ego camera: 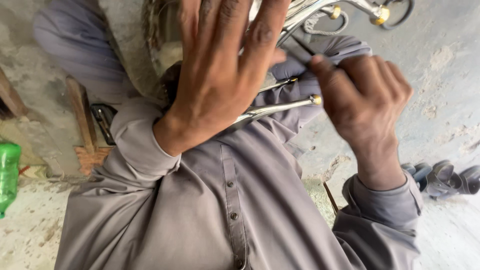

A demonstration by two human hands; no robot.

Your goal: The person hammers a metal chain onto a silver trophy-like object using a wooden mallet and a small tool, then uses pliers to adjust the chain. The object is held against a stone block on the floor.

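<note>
Your left hand (220, 75) is lying flat with released fingers on the chrome rods (272, 107) at the frame centre, while your right hand (367, 97) is clenching a thin tool (295, 47), which may slip onto your fingers.

Head-worn view, steeply downward, close.

Grey buttoned long-sleeved tunic (225, 210)

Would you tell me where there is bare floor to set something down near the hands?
Bare floor lies beyond the right hand, above the sandals. Another patch is below the green bottle. It is crowded where the left hand covers the metal rods.
</note>
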